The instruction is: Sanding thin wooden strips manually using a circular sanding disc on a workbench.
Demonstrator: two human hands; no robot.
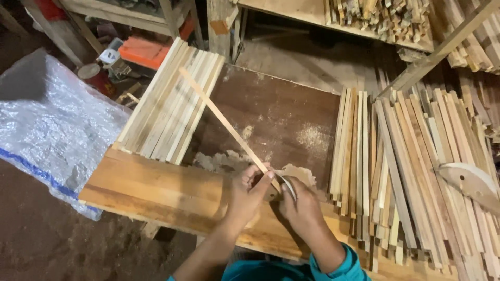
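At near centre, left hand (249,191) grips thin wood strip (224,120); right hand (299,205) grips blade (289,187), shaving begun, strip mostly untrimmed.

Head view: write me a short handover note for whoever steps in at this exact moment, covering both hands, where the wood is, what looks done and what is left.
Left hand: fingers pinch the near end of a thin wooden strip that slants up across the brown board.
Right hand: holds a small curved blade against that end.
Wood: a neat stack of strips lies left of the board; a larger, looser pile of sticks lies to the right.
Done: shavings and sawdust lie on the board, so some trimming has happened.
Left: the strip in hand is at the blade; how many sticks are finished cannot be told.
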